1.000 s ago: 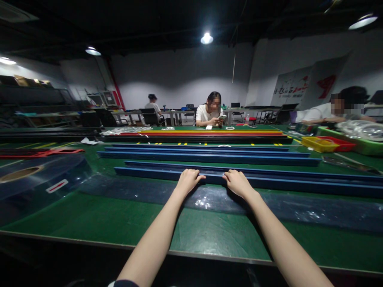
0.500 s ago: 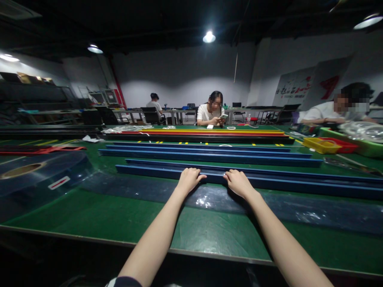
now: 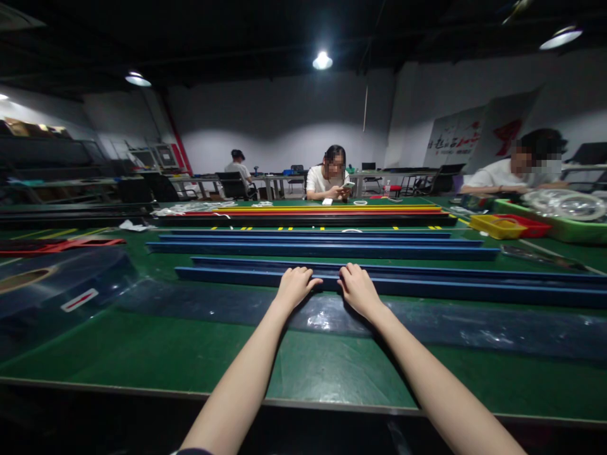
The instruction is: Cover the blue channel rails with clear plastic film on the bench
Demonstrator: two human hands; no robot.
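The left hand (image 3: 293, 286) and the right hand (image 3: 356, 289) are laid side by side, close together but apart, on the near edge of a long blue channel (image 3: 474, 292) that runs crosswise over the green table (image 3: 142, 344). On each hand the fingers are curled over the top of the channel, with the thumbs pointed inward toward one another; whether the rail is actually clamped cannot be told, as the fingertips are hidden behind the edge. Directly below the two hands, on the side toward the person, a strip of clear plastic film (image 3: 497, 332) is spread flat on the table. Just beyond the grip, a second blue channel (image 3: 322, 250) is laid parallel to the first. Well to the left of the left hand, a large roll of film (image 3: 61, 284) is seen. Far beyond the right hand, a yellow tray (image 3: 496, 226) is placed on the table. Beyond the table, a seated person (image 3: 327, 180) is seen.
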